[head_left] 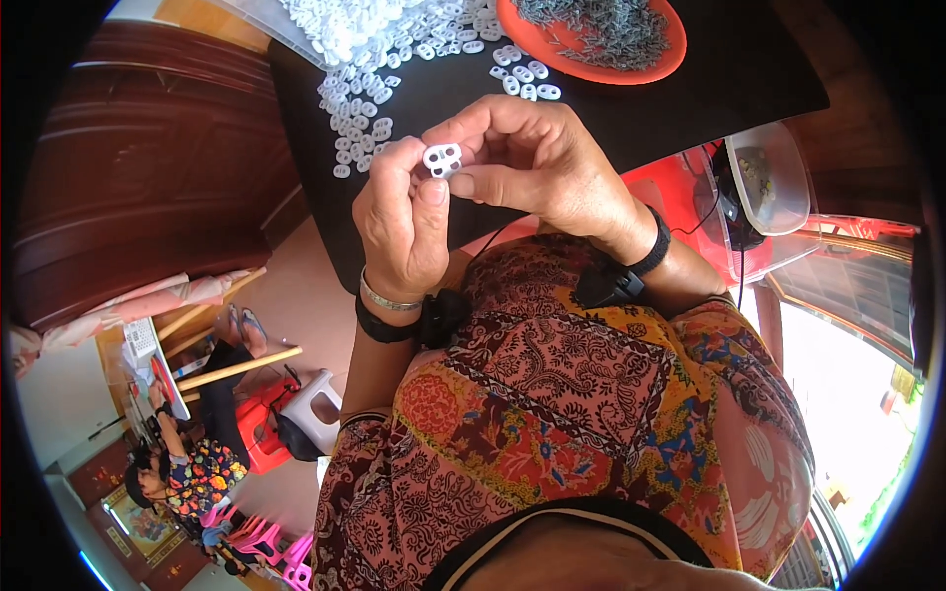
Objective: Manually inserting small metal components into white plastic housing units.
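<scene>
Between my two hands, above the near edge of the black table, is a small white plastic cord stopper (pixel 442 156) with round holes through it. My left hand (pixel 402 219) pinches it between thumb and forefinger. The thumb and fingertips of my right hand (pixel 552 163) close on its right side; whether they hold a further small part is hidden. Beyond the hands lie many loose white plastic pieces (pixel 361 108) of similar shape, with a smaller group of them (pixel 527 81) beside an orange plate (pixel 674 49). The plate is heaped with small grey metal springs (pixel 601 30).
A clear bin (pixel 281 34) of white pieces stands at the far left of the black table (pixel 729 94). On the right are a clear plastic tub (pixel 783 202) and a red container (pixel 680 192). Further left, another person (pixel 202 473) sits at a table near stools (pixel 313 409).
</scene>
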`<act>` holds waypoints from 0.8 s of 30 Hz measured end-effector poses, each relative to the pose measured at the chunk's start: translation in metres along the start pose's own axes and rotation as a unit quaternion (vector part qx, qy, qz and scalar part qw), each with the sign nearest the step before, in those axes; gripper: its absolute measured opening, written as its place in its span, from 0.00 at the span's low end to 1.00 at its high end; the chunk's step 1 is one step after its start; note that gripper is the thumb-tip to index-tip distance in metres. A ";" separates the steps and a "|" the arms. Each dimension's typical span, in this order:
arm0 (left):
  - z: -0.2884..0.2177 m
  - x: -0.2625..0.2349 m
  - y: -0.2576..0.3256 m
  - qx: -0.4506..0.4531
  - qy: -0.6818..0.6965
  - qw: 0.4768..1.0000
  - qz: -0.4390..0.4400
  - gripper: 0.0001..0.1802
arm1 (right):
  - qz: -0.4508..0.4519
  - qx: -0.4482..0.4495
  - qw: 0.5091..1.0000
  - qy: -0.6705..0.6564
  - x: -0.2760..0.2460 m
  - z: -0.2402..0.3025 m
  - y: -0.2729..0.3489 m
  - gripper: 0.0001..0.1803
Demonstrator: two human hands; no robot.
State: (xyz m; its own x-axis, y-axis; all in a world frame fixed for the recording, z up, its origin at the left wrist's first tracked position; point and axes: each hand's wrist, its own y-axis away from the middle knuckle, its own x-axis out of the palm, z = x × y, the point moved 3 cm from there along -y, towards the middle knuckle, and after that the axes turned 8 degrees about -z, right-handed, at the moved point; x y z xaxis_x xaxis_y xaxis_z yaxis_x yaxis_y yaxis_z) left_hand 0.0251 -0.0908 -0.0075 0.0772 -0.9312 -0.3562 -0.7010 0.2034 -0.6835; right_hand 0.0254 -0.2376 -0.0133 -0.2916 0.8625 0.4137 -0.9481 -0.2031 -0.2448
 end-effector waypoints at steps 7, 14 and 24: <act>0.000 -0.001 0.005 0.059 -0.043 0.997 -0.018 0.13 | 0.007 -0.011 0.999 0.033 0.004 0.001 0.005 0.14; -0.003 0.005 0.006 0.053 -0.056 0.995 -0.065 0.12 | 0.017 -0.026 0.998 0.050 0.005 0.003 0.004 0.12; -0.012 0.003 0.013 0.056 -0.066 0.988 -0.128 0.11 | 0.013 0.005 1.000 0.009 0.019 0.011 0.010 0.12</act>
State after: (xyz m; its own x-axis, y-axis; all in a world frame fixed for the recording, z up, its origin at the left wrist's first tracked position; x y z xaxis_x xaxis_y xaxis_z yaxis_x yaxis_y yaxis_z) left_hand 0.0076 -0.0948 -0.0098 0.3387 -0.9106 -0.2368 -0.5638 0.0051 -0.8259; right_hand 0.0087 -0.2284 0.0017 -0.3141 0.8653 0.3907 -0.9414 -0.2308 -0.2458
